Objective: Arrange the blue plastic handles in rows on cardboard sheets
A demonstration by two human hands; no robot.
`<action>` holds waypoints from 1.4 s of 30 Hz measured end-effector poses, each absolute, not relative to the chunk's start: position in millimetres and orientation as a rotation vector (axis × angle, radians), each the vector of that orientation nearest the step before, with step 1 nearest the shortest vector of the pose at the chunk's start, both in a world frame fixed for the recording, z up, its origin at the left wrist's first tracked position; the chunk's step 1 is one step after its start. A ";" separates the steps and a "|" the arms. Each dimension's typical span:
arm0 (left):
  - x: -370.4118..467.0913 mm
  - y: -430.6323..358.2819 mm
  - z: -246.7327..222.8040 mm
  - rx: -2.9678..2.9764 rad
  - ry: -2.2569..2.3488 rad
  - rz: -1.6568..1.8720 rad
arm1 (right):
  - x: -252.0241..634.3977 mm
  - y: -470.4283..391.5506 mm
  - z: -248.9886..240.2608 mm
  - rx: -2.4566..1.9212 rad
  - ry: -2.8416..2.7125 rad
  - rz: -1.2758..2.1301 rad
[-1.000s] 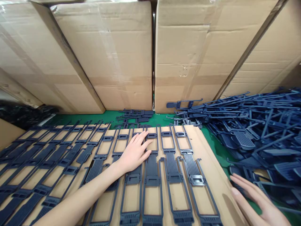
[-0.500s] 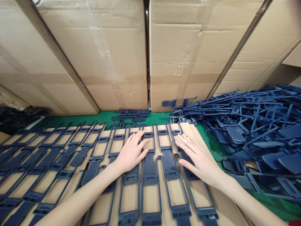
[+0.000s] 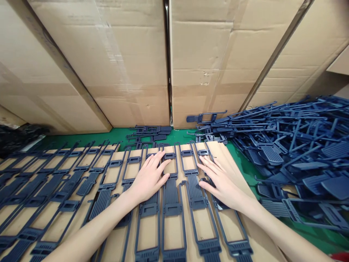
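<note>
Dark blue plastic frames with ribbed plates and hooked ends lie in rows on a cardboard sheet (image 3: pixel 188 193). My left hand (image 3: pixel 148 178) rests palm down over one of these frames, its fingers spread and pointing away from me. Part of that frame is hidden beneath it. Over the rightmost plastic frame (image 3: pixel 231 225) lies my right hand (image 3: pixel 219 182), fingers stretched out and apart, thumb toward the left. Between the two hands a plastic frame (image 3: pixel 173 209) shows almost whole. Neither hand grips anything.
A tangled heap of similar blue frames (image 3: pixel 297 145) stands at the right on the green surface (image 3: pixel 245 165). A few more frames (image 3: pixel 152 133) lie behind the cardboard. Tall cardboard boxes (image 3: pixel 131 65) line the back. Black plastic film (image 3: pixel 19 140) is at the far left.
My right hand has shifted slightly to the left over the rightmost frame. My left hand stays spread in about the same place. The view has moved a little.
</note>
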State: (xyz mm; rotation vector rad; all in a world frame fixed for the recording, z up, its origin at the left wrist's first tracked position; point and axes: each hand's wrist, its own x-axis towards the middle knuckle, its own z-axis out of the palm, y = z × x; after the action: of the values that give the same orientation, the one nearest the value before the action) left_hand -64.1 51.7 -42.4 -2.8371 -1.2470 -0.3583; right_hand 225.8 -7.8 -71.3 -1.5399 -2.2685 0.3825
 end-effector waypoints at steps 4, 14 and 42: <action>-64.5 51.8 -43.0 -2.838 -1.237 -0.351 | 223.5 -7.5 -69.6 -1.542 -2.254 0.404; -65.7 52.6 -43.5 -2.817 -1.225 -0.313 | 215.8 -7.0 -62.6 -1.557 -2.254 0.388; -67.6 62.9 -43.7 -2.837 -1.194 -0.351 | 414.9 -127.1 -88.2 -1.793 -2.365 -0.345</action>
State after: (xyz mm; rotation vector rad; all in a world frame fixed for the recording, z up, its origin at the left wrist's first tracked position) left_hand -67.6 62.9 -43.7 -2.8370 -1.1944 -0.3513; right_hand 414.9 -127.1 -88.2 -1.7926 -2.3654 -0.3454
